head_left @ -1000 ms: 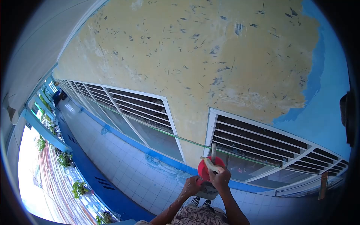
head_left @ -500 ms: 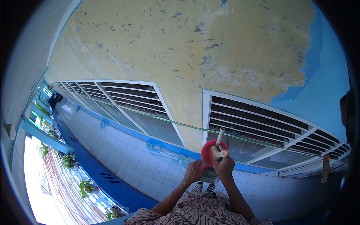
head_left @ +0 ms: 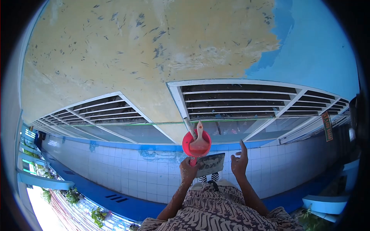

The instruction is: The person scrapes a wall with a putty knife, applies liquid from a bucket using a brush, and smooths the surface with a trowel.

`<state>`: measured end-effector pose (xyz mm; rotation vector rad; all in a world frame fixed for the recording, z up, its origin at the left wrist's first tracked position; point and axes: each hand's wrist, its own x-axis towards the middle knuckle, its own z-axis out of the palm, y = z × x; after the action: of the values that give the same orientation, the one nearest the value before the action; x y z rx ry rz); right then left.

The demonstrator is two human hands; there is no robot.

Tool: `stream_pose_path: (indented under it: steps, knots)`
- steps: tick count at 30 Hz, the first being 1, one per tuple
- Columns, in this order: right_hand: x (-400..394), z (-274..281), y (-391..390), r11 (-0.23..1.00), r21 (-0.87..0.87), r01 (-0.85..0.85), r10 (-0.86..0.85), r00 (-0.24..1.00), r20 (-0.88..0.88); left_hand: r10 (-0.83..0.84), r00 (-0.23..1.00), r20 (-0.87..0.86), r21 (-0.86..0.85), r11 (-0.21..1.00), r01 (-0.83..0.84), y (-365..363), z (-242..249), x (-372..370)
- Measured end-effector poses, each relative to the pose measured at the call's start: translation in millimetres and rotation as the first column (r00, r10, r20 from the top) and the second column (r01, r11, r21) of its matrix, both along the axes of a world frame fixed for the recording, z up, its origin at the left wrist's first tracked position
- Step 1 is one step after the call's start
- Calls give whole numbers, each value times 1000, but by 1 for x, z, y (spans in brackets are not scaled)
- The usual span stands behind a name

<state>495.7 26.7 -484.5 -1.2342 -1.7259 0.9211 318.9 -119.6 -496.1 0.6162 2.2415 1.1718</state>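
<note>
open air lies between the right hand and red dipper; the flat grey board blocks it lower down.

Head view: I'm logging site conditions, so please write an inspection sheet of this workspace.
Surface: wall yellowish, dark-marked; blue paint at right.
Job's things: brush and stick in red pot; grey board by left hand.
Clutter: small bits on window slats.
Grippers: left hand holds pot's handle; right hand empty, open.
Cables: green line across windows; cord or cable, cannot tell.
Surroundings: tiled floor, plants beyond blue ledge.
</note>
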Motion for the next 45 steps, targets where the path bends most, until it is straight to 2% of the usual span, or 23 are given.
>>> stream_pose_path:
  steps: [1,2,3,4,6,8,9,11,12,14,18,19,22,25,30,33,34,36,38,40,42,44,45]
  knots:
    - [19,-34,0,982,-186,-36,43,998,34,49,999,-1,11,999,-49,2,-1,1]
    - [27,-53,-3,982,-187,-22,29,999,33,97,995,-4,28,995,-97,5,-1,1]
    - [33,-66,-6,796,-602,60,-103,994,-38,81,997,-6,30,996,-81,7,-3,1]
    - [37,-80,-9,441,-895,70,-251,967,-49,103,995,5,58,993,-103,9,-5,2]
    - [41,-113,-18,66,-989,-129,-301,943,-143,110,994,19,87,990,-111,14,-6,4]
    - [24,-109,-35,-176,-918,-354,-514,829,-221,76,997,-27,42,996,-75,17,-2,6]
    - [17,-104,-40,-168,-918,-360,-526,820,-226,61,998,-30,44,997,-60,20,2,7]
    - [10,-98,-46,-26,-659,-752,-590,544,-597,16,999,-29,54,998,-14,25,13,12]
    - [8,-100,-44,-16,-655,-756,-594,534,-602,5,999,-34,57,998,-3,27,16,14]
    - [3,-105,-36,125,-721,-681,-683,468,-560,-55,998,-7,69,996,56,31,21,17]
    - [21,-107,-18,358,-710,-607,-587,445,-676,-188,982,-37,16,982,188,41,15,10]
    - [27,-105,-13,414,-662,-625,-581,379,-721,-248,968,-46,-17,969,248,43,15,5]
    - [62,-124,16,441,-773,-456,-671,404,-621,-358,928,-99,-17,933,359,51,20,-17]
    - [111,-151,42,563,-738,-372,-685,289,-669,-480,811,-334,-186,877,442,64,27,-47]
    - [160,-129,64,685,-682,-256,-653,201,-730,-493,651,-577,-228,862,452,95,51,-95]
    - [171,-110,72,732,-653,-192,-620,210,-756,-629,439,-642,-372,755,540,118,76,-117]
    - [172,-106,76,742,-639,-202,-605,210,-768,-614,440,-655,-361,766,532,126,82,-123]
    - [173,-95,87,751,-654,-94,-624,225,-749,-611,313,-727,-337,715,612,142,92,-134]
    - [161,-57,89,793,-604,-79,-575,227,-786,-650,298,-699,-407,705,581,157,100,-145]
    - [151,-23,96,890,-456,15,-426,389,-817,-519,60,-853,-369,679,635,171,95,-161]
    - [134,29,103,915,-404,18,-374,417,-829,-520,50,-853,-386,691,611,180,96,-170]
    - [121,69,113,975,-218,48,-200,618,-760,-406,20,-914,-289,684,669,188,95,-180]
    - [106,98,116,986,-133,103,-168,614,-772,-391,9,-920,-292,700,652,192,100,-181]
